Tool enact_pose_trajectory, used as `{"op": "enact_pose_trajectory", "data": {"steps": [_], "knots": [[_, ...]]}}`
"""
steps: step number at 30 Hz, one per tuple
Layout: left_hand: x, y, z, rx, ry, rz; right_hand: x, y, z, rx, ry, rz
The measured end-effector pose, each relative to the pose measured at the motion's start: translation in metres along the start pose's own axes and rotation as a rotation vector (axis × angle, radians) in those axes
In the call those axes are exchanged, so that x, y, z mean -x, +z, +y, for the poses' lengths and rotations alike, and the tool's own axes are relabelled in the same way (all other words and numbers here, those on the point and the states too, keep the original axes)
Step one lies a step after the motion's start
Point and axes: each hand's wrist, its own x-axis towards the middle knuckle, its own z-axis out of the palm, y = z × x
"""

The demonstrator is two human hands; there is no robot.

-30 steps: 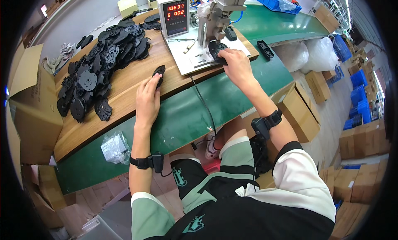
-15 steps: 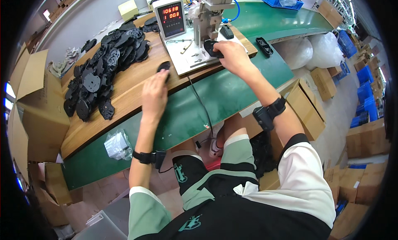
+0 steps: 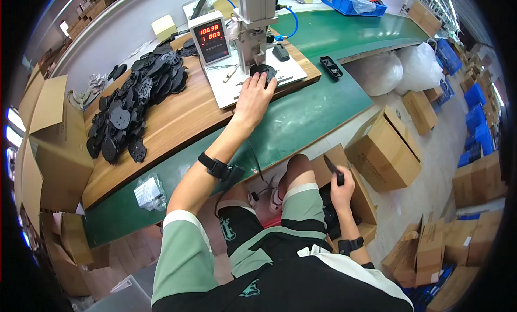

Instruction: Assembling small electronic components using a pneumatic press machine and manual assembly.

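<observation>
Behind and below us, cartons are crowding the floor; a wooden board [image 3: 180, 110] is lying on the green bench [image 3: 318, 104], bearing a heap of black parts [image 3: 134, 96]. Rightward, our left hand [image 3: 252, 101] is resting nearest the press [image 3: 254, 40], its fingertips touching a dark plate [image 3: 262, 71] just ahead; whether they are gripping, we cannot tell. Farther right, low by an open carton [image 3: 364, 201], our right hand [image 3: 342, 193] is clamping a black piece [image 3: 335, 171], its long axis pointing up-left, benchward.
</observation>
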Motion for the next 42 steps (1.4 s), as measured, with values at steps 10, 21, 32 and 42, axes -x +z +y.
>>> {"op": "enact_pose_trajectory", "data": {"steps": [10,21,32,42], "knots": [[-0.013,-0.009,0.008,0.086,-0.048,-0.086,0.197,-0.005,0.238,0.397,0.601,-0.304],[0.004,0.001,0.002,0.007,-0.031,-0.034,0.076,0.047,0.093,0.004,0.177,-0.136],[-0.001,0.005,0.010,0.232,-0.179,0.192,-0.176,0.116,-0.143,0.140,-0.688,-0.140],[0.083,-0.046,-0.052,0.127,-0.398,0.267,-0.208,0.166,-0.146,0.302,-0.732,-0.128]]}}
